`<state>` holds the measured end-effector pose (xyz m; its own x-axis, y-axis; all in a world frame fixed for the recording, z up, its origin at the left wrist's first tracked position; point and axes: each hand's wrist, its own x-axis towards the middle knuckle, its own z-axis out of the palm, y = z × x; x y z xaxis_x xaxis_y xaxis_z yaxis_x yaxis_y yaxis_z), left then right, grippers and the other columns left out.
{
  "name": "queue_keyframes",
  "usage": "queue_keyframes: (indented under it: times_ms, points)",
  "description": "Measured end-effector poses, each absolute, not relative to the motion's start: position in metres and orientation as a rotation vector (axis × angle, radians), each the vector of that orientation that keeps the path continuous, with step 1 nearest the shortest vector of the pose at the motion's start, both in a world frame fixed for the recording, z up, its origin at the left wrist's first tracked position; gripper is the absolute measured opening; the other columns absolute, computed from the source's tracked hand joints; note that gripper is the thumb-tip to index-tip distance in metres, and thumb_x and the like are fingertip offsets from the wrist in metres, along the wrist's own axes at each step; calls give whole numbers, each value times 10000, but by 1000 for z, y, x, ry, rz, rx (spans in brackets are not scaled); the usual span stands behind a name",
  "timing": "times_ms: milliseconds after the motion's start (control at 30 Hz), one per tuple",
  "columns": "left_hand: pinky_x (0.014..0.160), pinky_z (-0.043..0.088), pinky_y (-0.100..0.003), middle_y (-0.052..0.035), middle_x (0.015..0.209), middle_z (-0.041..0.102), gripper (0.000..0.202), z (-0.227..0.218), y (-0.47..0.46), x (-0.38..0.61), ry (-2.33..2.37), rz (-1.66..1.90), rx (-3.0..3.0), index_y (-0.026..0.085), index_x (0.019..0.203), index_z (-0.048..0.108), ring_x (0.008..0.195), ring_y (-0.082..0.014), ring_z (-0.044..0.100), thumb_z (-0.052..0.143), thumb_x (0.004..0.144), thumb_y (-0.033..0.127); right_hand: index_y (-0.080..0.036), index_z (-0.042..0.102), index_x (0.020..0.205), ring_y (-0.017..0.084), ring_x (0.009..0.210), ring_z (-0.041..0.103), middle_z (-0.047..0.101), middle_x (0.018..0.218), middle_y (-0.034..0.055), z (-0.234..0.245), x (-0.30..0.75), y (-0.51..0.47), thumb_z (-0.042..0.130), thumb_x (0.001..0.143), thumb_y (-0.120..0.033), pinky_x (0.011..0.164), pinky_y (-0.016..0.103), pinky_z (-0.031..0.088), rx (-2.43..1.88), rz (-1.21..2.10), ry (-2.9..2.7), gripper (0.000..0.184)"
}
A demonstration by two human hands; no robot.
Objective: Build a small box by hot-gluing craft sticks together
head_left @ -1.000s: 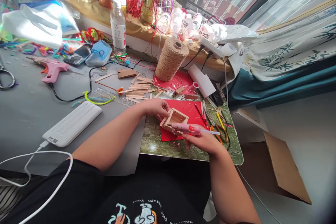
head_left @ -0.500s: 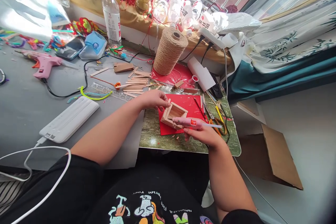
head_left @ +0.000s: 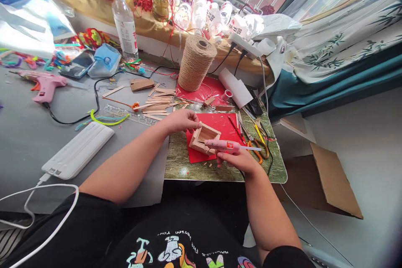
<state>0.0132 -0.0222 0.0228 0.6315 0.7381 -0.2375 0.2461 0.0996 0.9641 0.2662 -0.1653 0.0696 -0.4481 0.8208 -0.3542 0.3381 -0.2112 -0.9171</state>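
Note:
A small open box of wooden craft sticks (head_left: pixel 207 134) rests on a red sheet (head_left: pixel 224 120). My left hand (head_left: pixel 184 120) pinches the box at its far left corner, fingers closed. In my right hand (head_left: pixel 238 161) is a pink glue gun (head_left: pixel 222 145), held over the near side of the box. Its nozzle points left, close to the near rim; whether it touches cannot be seen. A glue stick juts from the gun's back end. My fingers wrap its handle, which is mostly hidden.
Loose craft sticks (head_left: pixel 158 102) lie beyond my left hand, near a twine spool (head_left: pixel 197 63). Scissors (head_left: pixel 262 150) and pencils lie to the right. A second pink glue gun (head_left: pixel 47 85) and a white power bank (head_left: pixel 78 150) are on the left.
The whole view has shifted slightly, so things appear a little further left. My hands keep their holds, and the glue gun stays over the near rim of the box.

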Motion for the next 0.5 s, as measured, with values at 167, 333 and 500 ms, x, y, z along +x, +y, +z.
queue_keyframes:
  times_ms: [167, 333, 500]
  points:
    - [515, 415, -211, -18, 720, 716, 401, 25, -25, 15, 859, 438, 1549, 173, 837, 656, 631, -131, 678, 860, 720, 498, -264, 609, 1477, 128, 730, 645, 698, 1333, 112, 64, 269, -165, 674, 965, -412, 681, 286, 605, -1294, 1727, -1635, 537]
    - [536, 443, -221, -20, 747, 732, 348, 25, -25, 15, 895, 410, 1659, 184, 841, 682, 632, -137, 685, 814, 758, 495, -279, 598, 1488, 136, 749, 642, 703, 1323, 102, 61, 271, -164, 662, 970, -418, 739, 322, 625, -1274, 1746, -1633, 539]
    - [532, 449, -224, -25, 737, 743, 309, 23, -26, 19, 915, 386, 1673, 189, 825, 666, 620, -147, 689, 804, 757, 456, -215, 605, 1480, 158, 713, 666, 734, 862, 37, 62, 271, -164, 669, 965, -415, 686, 294, 599, -1293, 1729, -1633, 556]
